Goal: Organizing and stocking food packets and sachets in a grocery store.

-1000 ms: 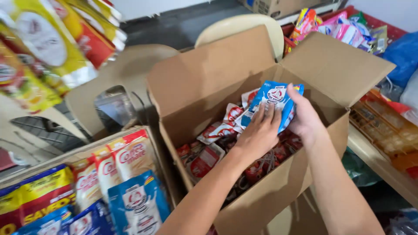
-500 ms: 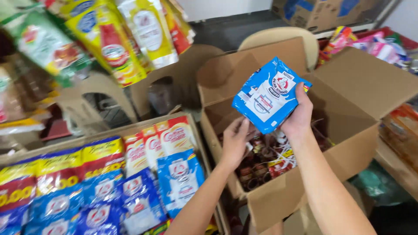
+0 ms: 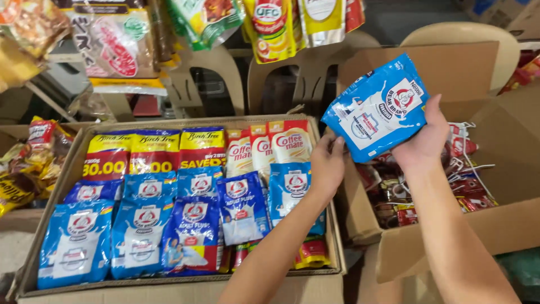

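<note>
We've got two bare forearms in shot, no sleeves anywhere. Left hand (image 3: 326, 163) and right hand (image 3: 423, 143) are plain too: no gloves, rings, or watch.

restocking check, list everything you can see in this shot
blue pouch: one, blue and white, held up over the gap between the boxes
display tray: one, brown cardboard, left, filled with blue, yellow and red-white packets
open carton: one, brown, right, red sachets inside
hanging packets: several, mixed colours, top
plastic chairs: several, beige, behind
left hand: under the pouch's lower corner
right hand: gripping the pouch
</note>
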